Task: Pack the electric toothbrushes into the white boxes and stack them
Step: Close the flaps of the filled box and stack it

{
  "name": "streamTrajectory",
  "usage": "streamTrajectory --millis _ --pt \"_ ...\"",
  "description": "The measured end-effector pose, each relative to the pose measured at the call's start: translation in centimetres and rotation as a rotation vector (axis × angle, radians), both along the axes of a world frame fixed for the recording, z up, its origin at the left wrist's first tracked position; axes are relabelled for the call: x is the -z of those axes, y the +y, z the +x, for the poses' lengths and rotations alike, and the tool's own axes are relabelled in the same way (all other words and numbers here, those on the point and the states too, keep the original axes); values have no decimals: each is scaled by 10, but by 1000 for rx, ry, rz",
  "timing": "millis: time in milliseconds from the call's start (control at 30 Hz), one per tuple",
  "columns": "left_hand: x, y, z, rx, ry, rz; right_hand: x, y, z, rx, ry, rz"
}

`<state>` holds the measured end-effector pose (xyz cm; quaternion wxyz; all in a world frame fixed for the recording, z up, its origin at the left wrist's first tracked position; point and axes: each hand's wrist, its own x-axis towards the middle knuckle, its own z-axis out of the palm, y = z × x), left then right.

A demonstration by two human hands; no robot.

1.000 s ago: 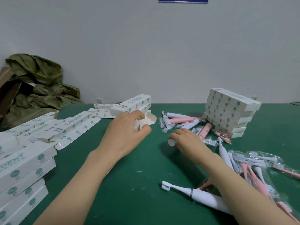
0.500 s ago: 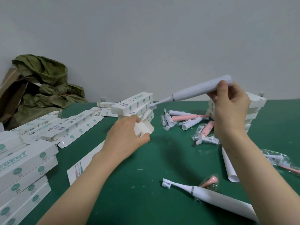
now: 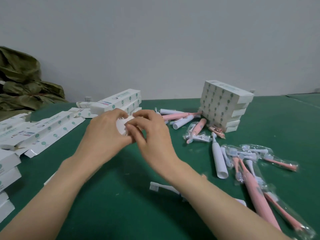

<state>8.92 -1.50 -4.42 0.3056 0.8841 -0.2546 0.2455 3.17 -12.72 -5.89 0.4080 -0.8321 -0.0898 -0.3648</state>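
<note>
My left hand and my right hand meet at mid-table over the open end of a white box. Both hands' fingers curl round and pinch its flaps. The box's body is hidden behind them, and no toothbrush shows in either hand. Loose toothbrushes lie to the right: a white one, a pink one, and pink ones in clear bags. Another white toothbrush lies near me, half covered by my right forearm. A stack of packed boxes stands at the back right.
A short pile of white boxes sits just behind my hands. Unfolded open boxes spread to the left, with more stacked boxes at the left edge. Crumpled green sacks lie at the back left. The green table runs to the wall.
My right hand came down from holding a white toothbrush in the air and joined my left hand at the box end. That toothbrush is no longer in sight.
</note>
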Motion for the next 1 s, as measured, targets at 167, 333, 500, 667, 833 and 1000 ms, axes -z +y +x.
streamTrajectory --millis 167,333,500,667,833,1000 --pt "2 1 1 -27 13 -42 -15 -59 9 183 244 33" --pt "5 -1 -1 8 32 -27 23 -137 17 599 949 -401" --pt "6 -1 0 14 28 -8 45 -157 30 726 1006 -449" --pt "7 -2 0 28 44 1 19 -150 21 654 649 -302" --pt "9 -6 -3 80 13 9 -35 -104 -3 7 402 204" --pt "10 -10 -6 131 14 -23 -47 -54 -18 -159 485 -159"
